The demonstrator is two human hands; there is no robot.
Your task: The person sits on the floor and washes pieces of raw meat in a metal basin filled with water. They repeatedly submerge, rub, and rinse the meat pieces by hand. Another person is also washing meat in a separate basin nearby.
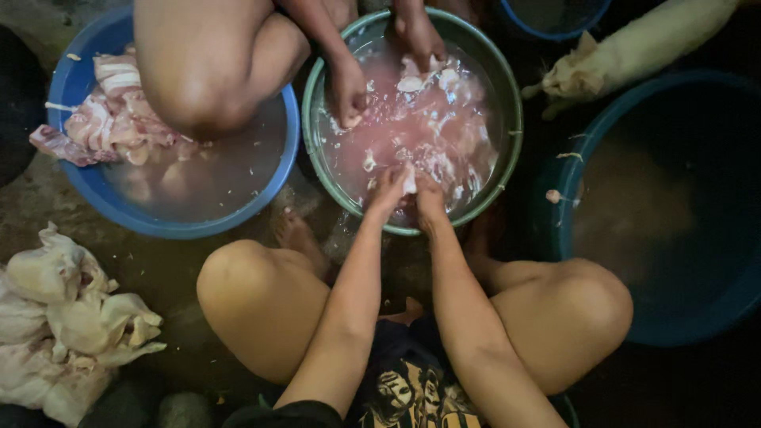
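- A big dark blue tub (713,317) fills the right side, holding murky water, with a scrap of meat (553,196) lying on its left rim.
- A blue basin (119,210) sits at upper left, with cut raw meat pieces (111,119) heaped in its left half; a co-worker's knee (198,71) hangs over it.
- The green basin (507,150) stands between the two squatting people, full of pink, cloudy water with pale bits floating in it.
- Plucked whole chickens (63,317) lie piled on the wet ground at lower left, well apart from the green basin.
- A pale cat (626,51) stretches along the upper right, its head near the green basin's rim.
- The co-worker's hands (349,91) dip into the far side of the green basin, apart from the person's own.
- The left hand (388,190) and right hand (429,198) meet at the near rim of the green basin, touching each other, fingers curled in.
- Between them is a small pale piece of meat (410,184), pinched from both sides, just at the water's surface. It lies straight ahead of the person on the midline, so neither hand is nearer; its long axis cannot be made out, since the fingers hide most of it.
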